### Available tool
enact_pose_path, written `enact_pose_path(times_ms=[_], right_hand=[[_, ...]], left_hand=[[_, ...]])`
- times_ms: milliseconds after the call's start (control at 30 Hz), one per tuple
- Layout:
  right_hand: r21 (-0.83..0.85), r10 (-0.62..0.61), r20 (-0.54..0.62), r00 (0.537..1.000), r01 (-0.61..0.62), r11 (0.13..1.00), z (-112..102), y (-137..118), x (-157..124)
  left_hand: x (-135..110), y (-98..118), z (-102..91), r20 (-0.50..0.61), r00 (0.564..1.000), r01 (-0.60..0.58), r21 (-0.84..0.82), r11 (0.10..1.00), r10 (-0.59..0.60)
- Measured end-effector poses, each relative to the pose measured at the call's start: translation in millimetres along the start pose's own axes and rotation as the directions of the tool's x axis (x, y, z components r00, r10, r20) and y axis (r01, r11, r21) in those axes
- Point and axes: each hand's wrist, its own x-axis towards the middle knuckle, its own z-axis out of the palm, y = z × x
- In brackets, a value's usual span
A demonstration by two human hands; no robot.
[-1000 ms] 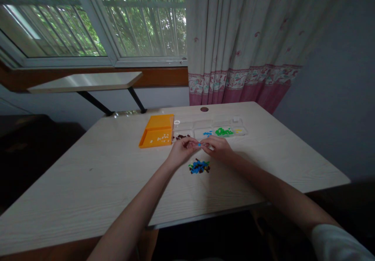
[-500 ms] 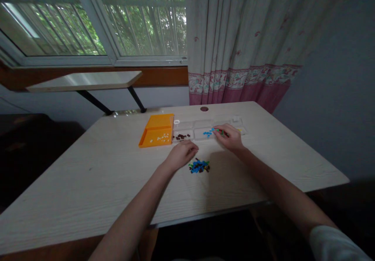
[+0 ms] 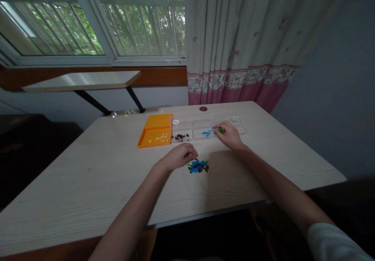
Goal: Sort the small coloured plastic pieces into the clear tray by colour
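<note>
On a pale wooden desk point(image 3: 117, 175), a small heap of mixed pieces point(image 3: 198, 166), blue, dark brown, green and a little yellow, lies in front of the person. The left hand point(image 3: 182, 155) is at the heap's far left edge, fingers curled and tips close together; whether they pinch a piece cannot be told. The right hand point(image 3: 231, 135) reaches over a clear divided tray point(image 3: 197, 131), fingertips beside blue pieces point(image 3: 206, 133) and green pieces point(image 3: 220, 129); its grip is also too small to make out. Dark brown pieces point(image 3: 181, 136) occupy the tray's left compartment.

The pieces look like stiff plastic, probably very light, hardly fragile, and apt to slip or scatter. A gentle thumb-and-forefinger pinch on opposite edges of one piece, taken from the heap's rim, should suit best.
</note>
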Motion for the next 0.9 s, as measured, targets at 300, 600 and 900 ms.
enact_pose_path(times_ms=[300,600,900], right_hand=[[0.011,-0.021,0.054,0.998,0.021,1.0,2,-2,0],[0.172,-0.344,0.145,0.928,0.318,0.932,14,-33,-15],[0.212,-0.394,0.144,0.908,0.361,0.908,17,-45,-22]], left_hand=[[0,1,2.4,0.008,1.0,0.021,-0.044,0.999,-0.021],[5,8,7.3,-0.282,0.94,0.13,-0.217,0.967,-0.19],[6,13,6.7,-0.36,0.908,0.144,-0.21,0.967,-0.213]])
